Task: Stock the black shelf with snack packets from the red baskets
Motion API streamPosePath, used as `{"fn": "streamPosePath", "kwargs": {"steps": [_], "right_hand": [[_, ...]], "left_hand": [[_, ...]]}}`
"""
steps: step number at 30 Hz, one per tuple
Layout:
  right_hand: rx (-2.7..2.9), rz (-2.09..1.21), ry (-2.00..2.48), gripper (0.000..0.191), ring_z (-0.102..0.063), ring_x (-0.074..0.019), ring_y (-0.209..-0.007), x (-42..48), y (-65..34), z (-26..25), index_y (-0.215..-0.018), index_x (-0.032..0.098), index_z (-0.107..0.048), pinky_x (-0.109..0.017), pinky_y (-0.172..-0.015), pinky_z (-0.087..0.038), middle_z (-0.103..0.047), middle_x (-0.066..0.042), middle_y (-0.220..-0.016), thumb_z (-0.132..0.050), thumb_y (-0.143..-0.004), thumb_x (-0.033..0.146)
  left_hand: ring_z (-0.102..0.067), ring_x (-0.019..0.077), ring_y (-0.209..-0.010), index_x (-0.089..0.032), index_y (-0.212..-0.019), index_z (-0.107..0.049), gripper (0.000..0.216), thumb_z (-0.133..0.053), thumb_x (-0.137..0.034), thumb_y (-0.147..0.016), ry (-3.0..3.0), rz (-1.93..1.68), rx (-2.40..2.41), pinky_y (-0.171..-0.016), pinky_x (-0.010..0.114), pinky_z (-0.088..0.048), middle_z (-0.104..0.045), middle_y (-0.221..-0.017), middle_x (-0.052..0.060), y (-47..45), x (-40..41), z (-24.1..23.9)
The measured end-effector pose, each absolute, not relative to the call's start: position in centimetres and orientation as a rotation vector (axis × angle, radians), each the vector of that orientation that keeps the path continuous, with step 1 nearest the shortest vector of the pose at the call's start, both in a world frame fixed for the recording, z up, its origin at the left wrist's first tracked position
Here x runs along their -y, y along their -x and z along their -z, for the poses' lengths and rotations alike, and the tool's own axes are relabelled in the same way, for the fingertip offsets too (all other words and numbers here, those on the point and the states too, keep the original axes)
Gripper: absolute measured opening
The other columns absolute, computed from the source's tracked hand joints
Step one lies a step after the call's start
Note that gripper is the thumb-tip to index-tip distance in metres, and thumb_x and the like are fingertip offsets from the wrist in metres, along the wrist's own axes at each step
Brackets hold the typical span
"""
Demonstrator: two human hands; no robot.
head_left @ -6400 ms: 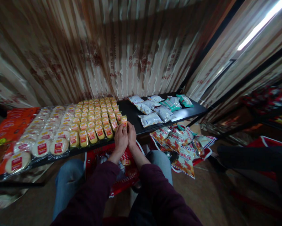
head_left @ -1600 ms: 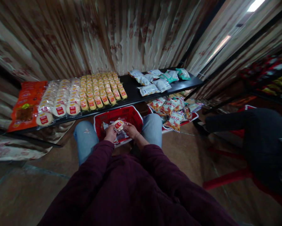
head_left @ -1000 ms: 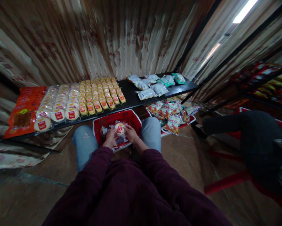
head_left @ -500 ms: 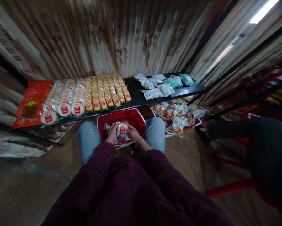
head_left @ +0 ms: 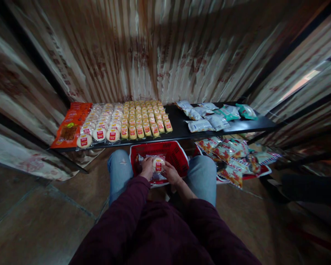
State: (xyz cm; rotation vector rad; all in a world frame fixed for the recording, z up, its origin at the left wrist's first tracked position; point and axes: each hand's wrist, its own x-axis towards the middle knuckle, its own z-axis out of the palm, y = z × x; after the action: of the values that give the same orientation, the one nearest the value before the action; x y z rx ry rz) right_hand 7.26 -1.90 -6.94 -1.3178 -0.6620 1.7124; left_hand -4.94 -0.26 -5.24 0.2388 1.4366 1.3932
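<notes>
Hands: 2, left hand (head_left: pixel 147 168) + right hand (head_left: pixel 171 173). Red basket (head_left: pixel 179 147): 1. Round cake pkt (head_left: pixel 158 164) held betw. hands: 1. Black shelf (head_left: pixel 179 125): 1. Round pkts, near row (head_left: pixel 99 134): 3. Green pouches (head_left: pixel 246 111), far right: 2. Yellow pkts (head_left: pixel 143 117), floor snack bags (head_left: pixel 231 158): too many to count.

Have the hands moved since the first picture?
Yes: left hand and right hand dropped from the front edge of the black shelf into the red plastic basket, holding a round red-labelled wrapped cake.

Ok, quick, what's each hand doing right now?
Left hand: closed on the round wrapped cake, over the red basket.
Right hand: closed on the same cake's other side.
</notes>
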Motion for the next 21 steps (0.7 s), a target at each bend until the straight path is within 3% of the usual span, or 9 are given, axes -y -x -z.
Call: {"fn": "streamPosePath", "kwargs": {"steps": [4,8,15,21], "right_hand": [[0.625,-1.660,1.319,0.037,-0.059,-0.0135,-0.058,2.0,-7.1,6.5,-0.089,0.020,-0.064,-0.024,-0.054,-0.045,-0.068,-0.003,-0.076,-0.076,-0.055,0.028],[0.613,-1.591,1.347,0.038,-0.055,-0.0125,-0.051,1.9,-7.1,5.8,-0.092,0.019,-0.065,-0.023,-0.047,-0.039,-0.066,-0.002,-0.070,-0.074,-0.057,0.030],[0.606,-1.508,1.309,0.047,-0.054,-0.0116,-0.053,1.6,-7.0,5.7,-0.099,0.018,-0.064,-0.021,-0.045,-0.037,-0.065,-0.001,-0.070,-0.075,-0.056,0.032],[0.664,-1.482,1.362,0.046,-0.061,-0.0150,-0.070,2.1,-6.7,4.8,-0.105,0.020,-0.066,-0.022,-0.053,-0.044,-0.069,-0.003,-0.085,-0.070,-0.064,0.043]], "left_hand": [[-0.057,0.0132,-0.055,-0.019,-0.061,-0.056,0.014,-0.070,-0.022,-0.063,-0.297,-1.373,-1.498,-0.057,0.025,-0.044,-0.056,-0.054,-0.003,5.0,0.2,5.1],[-0.062,0.0172,-0.074,-0.021,-0.062,-0.056,0.014,-0.069,-0.014,-0.063,-0.400,-1.356,-1.596,-0.069,0.025,-0.045,-0.060,-0.062,0.000,4.9,0.7,5.0],[-0.055,0.0232,-0.108,-0.023,-0.073,-0.062,0.021,-0.069,-0.007,-0.062,-0.617,-1.335,-1.619,-0.092,0.029,-0.038,-0.067,-0.089,0.006,3.6,1.5,4.4],[-0.060,0.0202,-0.095,-0.021,-0.080,-0.064,0.016,-0.073,-0.021,-0.067,-0.629,-1.272,-1.493,-0.082,0.027,-0.043,-0.067,-0.088,0.006,2.4,1.8,5.0]]}}
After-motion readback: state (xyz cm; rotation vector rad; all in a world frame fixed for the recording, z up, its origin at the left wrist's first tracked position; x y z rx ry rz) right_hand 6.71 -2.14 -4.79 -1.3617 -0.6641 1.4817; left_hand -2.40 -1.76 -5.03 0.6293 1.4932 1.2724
